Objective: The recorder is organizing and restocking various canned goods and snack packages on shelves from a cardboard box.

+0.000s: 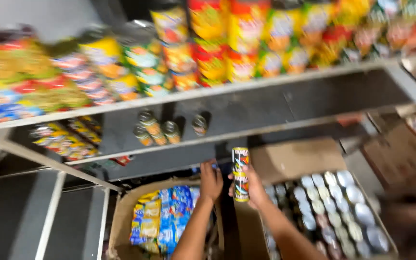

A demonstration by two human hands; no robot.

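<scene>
My right hand (255, 187) gripped a tall can (240, 174) upright; my left hand (211, 182), at nine o'clock beside it, curled round something blurred, above the snack box (121, 216).

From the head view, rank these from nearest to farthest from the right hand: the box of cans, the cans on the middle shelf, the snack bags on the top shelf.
From the right hand, which holds a tall can:
1. Box of cans, just right of it.
2. Cans on the middle shelf, up and left.
3. Snack bags on the top shelf, highest.
</scene>
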